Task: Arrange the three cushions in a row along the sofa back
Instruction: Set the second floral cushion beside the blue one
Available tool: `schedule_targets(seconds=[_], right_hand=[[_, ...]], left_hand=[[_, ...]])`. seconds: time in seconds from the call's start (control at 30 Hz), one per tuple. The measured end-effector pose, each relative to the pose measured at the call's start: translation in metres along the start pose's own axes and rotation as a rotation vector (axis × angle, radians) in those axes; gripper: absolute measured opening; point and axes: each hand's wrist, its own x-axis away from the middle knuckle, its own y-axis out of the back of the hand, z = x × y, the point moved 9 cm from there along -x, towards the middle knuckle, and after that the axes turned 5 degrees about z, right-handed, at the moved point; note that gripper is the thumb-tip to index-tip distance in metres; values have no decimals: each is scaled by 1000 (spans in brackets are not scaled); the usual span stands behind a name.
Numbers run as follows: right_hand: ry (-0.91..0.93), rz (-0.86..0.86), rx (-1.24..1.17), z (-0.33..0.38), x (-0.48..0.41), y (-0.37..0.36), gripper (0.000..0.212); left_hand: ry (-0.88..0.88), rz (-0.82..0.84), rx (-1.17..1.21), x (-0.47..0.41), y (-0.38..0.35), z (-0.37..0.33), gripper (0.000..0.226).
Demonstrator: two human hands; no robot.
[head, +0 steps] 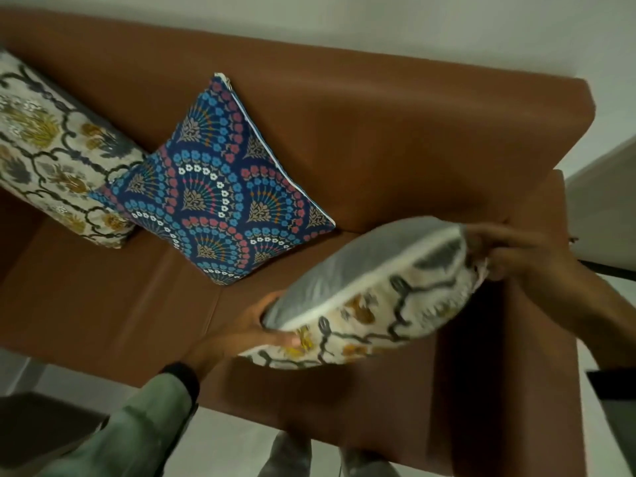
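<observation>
A brown sofa [395, 149] fills the view. A cream cushion with a dark trellis and yellow flowers [51, 149] leans on its back at the far left. Beside it, touching its corner, a blue cushion with red and blue fan patterns [220, 187] leans on the back near the middle. A second cream patterned cushion with a grey back [371, 294] hangs tilted above the right end of the seat. My left hand [261, 325] grips its lower left corner. My right hand [516, 253] grips its upper right corner.
The sofa's right armrest [509, 356] stands just under and right of the held cushion. A pale wall runs behind the sofa back. Light floor shows at the bottom, with my feet [327, 456] by the sofa's front edge.
</observation>
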Motion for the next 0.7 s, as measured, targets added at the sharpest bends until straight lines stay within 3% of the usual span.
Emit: schedule_targets(seconds=[0.07, 0.1, 0.13, 0.2, 0.3, 0.4, 0.57, 0.7], right_hand=[[71, 29, 659, 21, -21, -16, 77], [45, -6, 904, 22, -34, -23, 95], [51, -48, 999, 21, -43, -29, 108], [111, -83, 805, 22, -62, -38, 106], [185, -204, 465, 25, -65, -25, 67], [293, -357, 465, 49, -48, -1, 49], [327, -474, 583, 88, -48, 39, 37], [244, -496, 536, 61, -70, 54, 34]], left_hand=[[-5, -93, 68, -4, 22, -4, 93], [-11, -116, 62, -6, 29, -6, 94], [-17, -123, 29, -6, 30, -10, 97], [-70, -94, -112, -5, 22, -22, 105], [-205, -224, -405, -7, 15, -42, 114], [-184, -349, -281, -13, 26, -48, 98], [-120, -258, -216, -51, 36, -77, 66], [-80, -325, -341, -93, 32, -95, 79]])
